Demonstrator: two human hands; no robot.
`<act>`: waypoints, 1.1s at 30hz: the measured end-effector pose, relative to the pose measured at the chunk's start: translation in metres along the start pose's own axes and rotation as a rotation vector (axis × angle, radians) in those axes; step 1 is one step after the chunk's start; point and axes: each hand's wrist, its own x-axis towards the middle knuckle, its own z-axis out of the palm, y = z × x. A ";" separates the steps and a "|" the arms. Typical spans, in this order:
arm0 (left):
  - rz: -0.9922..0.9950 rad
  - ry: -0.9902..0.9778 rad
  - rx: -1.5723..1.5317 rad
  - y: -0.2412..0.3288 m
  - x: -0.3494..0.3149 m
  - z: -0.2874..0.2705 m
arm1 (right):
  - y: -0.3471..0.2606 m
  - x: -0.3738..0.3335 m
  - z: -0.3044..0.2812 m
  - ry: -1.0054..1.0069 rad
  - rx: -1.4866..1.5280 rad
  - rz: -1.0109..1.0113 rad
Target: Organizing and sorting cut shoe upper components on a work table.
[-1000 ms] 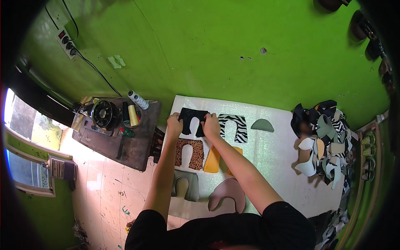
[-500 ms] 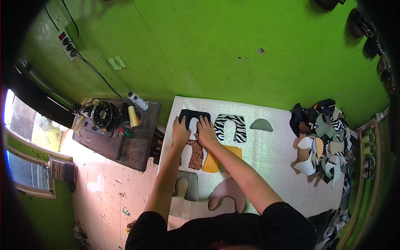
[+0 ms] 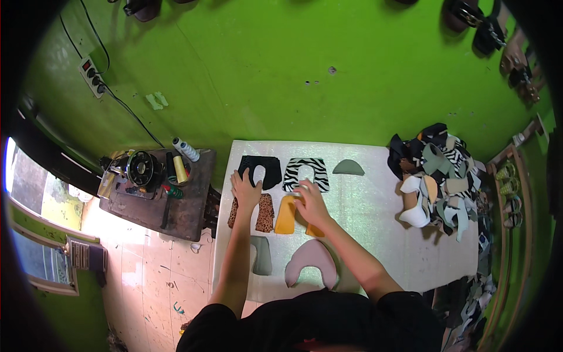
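On a white-topped table [image 3: 375, 217] lie several flat U-shaped pieces that look like cut material. My left hand [image 3: 245, 189] rests, fingers spread, at the lower left of a black piece [image 3: 267, 167] and over the top of a leopard-print piece [image 3: 265, 214]. With its fingers apart and nothing visible in them, my right hand [image 3: 311, 204] is over a yellow piece [image 3: 285, 216]; its fingertips reach the lower edge of a zebra-print piece [image 3: 291, 176]. Nearer me are a grey-green piece [image 3: 262, 255], partly behind my left forearm, and a dusty-pink piece [image 3: 311, 255]. A green half-round piece [image 3: 348, 168] sits far right of the zebra one.
A heap of mixed cut pieces [image 3: 437, 176] covers the table's right side. At left stands a dark worktable [image 3: 187, 217] with a sewing machine [image 3: 139, 168] and thread cones [image 3: 186, 149]. A power strip [image 3: 92, 76] hangs on the green wall. Footwear sits on a rack [image 3: 509, 188] at right.
My right hand has left the black piece and moved right to the yellow and zebra-print pieces. The left hand has slid slightly down the black piece. The whole view has shifted.
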 end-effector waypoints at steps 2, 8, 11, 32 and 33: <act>0.092 0.079 -0.161 0.012 -0.020 0.003 | 0.006 -0.028 -0.021 0.039 0.089 0.107; 0.292 -0.058 -0.466 0.096 -0.110 0.013 | 0.014 -0.107 -0.089 0.163 -0.118 0.248; 0.352 -0.245 -0.552 0.138 -0.160 0.029 | 0.021 -0.137 -0.123 0.245 -0.109 0.314; 0.450 -0.729 -0.709 0.316 -0.256 0.073 | 0.057 -0.201 -0.340 0.594 -0.336 0.220; 0.548 -0.663 -0.733 0.324 -0.258 0.079 | 0.067 -0.201 -0.351 0.616 -0.355 0.219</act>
